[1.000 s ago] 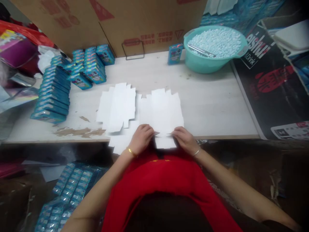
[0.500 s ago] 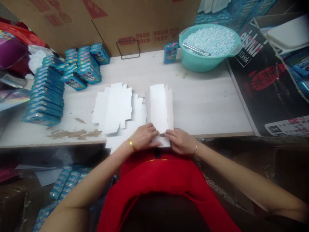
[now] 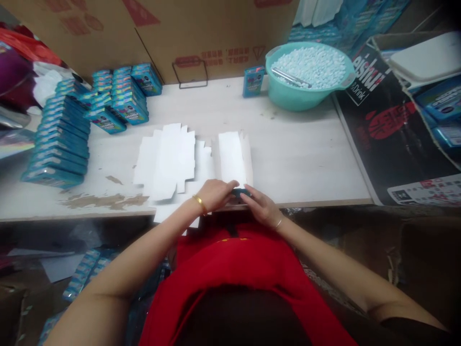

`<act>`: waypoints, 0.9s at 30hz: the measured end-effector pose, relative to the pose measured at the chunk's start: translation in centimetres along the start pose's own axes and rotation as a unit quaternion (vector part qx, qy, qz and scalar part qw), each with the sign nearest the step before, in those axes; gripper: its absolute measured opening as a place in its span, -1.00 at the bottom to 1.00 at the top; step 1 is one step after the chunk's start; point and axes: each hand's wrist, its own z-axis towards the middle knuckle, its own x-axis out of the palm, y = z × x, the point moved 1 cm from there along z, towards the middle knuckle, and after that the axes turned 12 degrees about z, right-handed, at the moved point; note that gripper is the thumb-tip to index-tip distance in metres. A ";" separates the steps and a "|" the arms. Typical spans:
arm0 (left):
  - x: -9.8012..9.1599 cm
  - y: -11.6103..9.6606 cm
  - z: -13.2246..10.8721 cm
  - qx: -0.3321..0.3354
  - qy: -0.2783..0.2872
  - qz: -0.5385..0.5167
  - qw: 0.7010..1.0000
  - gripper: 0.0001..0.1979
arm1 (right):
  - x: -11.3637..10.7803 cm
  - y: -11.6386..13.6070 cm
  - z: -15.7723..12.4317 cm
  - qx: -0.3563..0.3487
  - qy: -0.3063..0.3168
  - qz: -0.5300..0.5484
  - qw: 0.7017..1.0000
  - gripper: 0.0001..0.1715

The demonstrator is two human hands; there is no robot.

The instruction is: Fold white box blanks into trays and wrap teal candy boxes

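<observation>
A partly folded cardboard box [image 3: 231,156], white inside, lies at the table's front edge with its long sides raised. Its near end flap is turned up and shows a strip of blue. My left hand [image 3: 217,193] grips the left of that near end, thumb and fingers closed on the flap. From the right, my right hand [image 3: 262,206] pinches the same end, its fingers against the blue strip. Just left of the box lies a loose pile of flat white box blanks [image 3: 169,161], some jutting past the table edge beneath my left wrist.
Filled blue boxes [image 3: 59,144] stand in a row at the left, with more stacks [image 3: 126,98] behind. One blue box [image 3: 253,81] stands beside a turquoise basin [image 3: 298,96] of pale candies holding a metal scoop. A black carton [image 3: 374,115] is at the right.
The near end flap has been folded up, so its blue outer face now shows. Both hands have shifted slightly and stay at that end of the box.
</observation>
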 end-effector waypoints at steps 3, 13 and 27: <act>0.2 -0.1 -0.3 -0.034 -0.011 -0.031 0.999 -0.60 | 0.4 0.4 -0.2 0.026 0.062 -0.061 0.996 -0.33; 1.9 -3.9 -2.5 -0.024 -0.145 0.092 0.985 -0.75 | 1.0 0.9 0.7 0.097 0.067 -0.064 0.991 -0.56; 0.5 -4.6 -0.8 -0.016 -0.046 0.025 0.999 -0.74 | 1.1 3.2 3.6 0.408 -0.251 0.478 0.736 -0.26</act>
